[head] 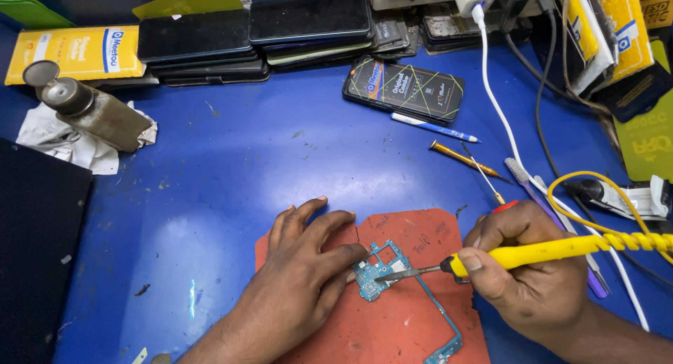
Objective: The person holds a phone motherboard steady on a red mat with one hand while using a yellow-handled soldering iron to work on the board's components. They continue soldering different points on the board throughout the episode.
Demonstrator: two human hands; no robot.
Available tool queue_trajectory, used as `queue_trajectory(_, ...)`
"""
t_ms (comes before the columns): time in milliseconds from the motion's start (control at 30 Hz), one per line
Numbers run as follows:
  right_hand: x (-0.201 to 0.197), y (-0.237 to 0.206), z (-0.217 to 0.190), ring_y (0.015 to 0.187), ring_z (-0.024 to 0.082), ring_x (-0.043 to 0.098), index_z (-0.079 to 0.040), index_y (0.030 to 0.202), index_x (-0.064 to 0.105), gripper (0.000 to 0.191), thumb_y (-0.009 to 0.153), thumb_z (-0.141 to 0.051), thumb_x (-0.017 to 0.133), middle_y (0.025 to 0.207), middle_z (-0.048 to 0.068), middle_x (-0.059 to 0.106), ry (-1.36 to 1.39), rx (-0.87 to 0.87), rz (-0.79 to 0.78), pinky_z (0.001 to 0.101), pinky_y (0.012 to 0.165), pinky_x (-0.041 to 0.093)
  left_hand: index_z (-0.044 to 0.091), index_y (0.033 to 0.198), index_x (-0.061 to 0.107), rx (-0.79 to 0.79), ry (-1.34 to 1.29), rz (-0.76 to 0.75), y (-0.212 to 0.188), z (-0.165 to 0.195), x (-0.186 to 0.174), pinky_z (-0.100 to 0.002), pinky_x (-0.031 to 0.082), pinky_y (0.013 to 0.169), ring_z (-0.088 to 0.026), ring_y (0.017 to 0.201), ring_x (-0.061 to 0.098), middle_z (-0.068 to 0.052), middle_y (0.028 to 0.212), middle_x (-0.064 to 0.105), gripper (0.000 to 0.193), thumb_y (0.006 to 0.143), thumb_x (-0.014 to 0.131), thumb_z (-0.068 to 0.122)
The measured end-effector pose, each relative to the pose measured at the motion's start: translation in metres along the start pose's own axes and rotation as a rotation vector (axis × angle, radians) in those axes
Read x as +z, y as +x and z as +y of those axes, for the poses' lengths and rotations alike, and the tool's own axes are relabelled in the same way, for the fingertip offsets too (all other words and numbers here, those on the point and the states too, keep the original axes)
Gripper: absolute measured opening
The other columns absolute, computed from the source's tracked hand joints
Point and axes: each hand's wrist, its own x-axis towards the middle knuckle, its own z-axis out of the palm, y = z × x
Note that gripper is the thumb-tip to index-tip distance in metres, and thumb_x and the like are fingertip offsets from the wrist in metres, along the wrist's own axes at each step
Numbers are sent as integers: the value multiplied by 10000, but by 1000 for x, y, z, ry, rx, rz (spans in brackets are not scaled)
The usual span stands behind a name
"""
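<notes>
Both hands work at the near edge of the desk (231, 167), over a red mat (406, 322) that lies on its blue top. On the mat sits a small blue circuit board (378, 269), with a thin strip of it running toward the mat's near right corner. Left hand (308, 266) lies flat, fingers spread, its fingertips pressing the board's left side; it pins the board and clasps nothing. Right hand (533, 273) is clenched around a yellow soldering iron (554, 250), and the metal tip touches the board close beside the left thumb.

That closeness is the main hazard, as I judge it: a slip of the tip could burn the thumb, or skid across the small parts on the board. The board is held by finger pressure alone, so a push from the iron could shift it. The iron's twisted yellow cord (596, 196) loops off toward the right edge among other cables; a snag there could jerk the tip. A screwdriver (463, 157) and a pen (434, 128) lie loose toward the far right, well apart from the mat, as does a metal bottle (91, 108) near the far left corner.
</notes>
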Motion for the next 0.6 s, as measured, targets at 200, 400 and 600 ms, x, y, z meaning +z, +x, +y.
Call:
queue_trajectory(200,1,0,0,650,83,612,-64,982,482,181,943,-23,654,750,49,638,-2,-11,1,237,590,521,172,1102,773,7,16,17,-2,-1,1,-650,247,1098,-450,1379,365,-125,1392,542,259,852,712,193)
queue_trajectory(400,1,0,0,652,81,612,-65,985,486,171,951,-22,647,753,45,640,19,-23,-9,238,597,526,173,1097,771,9,16,19,-2,-2,2,-659,236,1100,-448,1377,370,-125,1390,542,253,853,712,200)
queue_trajectory(600,3,-1,0,658,84,613,-63,983,487,172,951,-28,652,753,45,637,33,-10,1,242,601,527,167,1106,766,18,20,23,-2,-2,2,-657,237,1113,-448,1378,371,-128,1394,540,263,850,713,194)
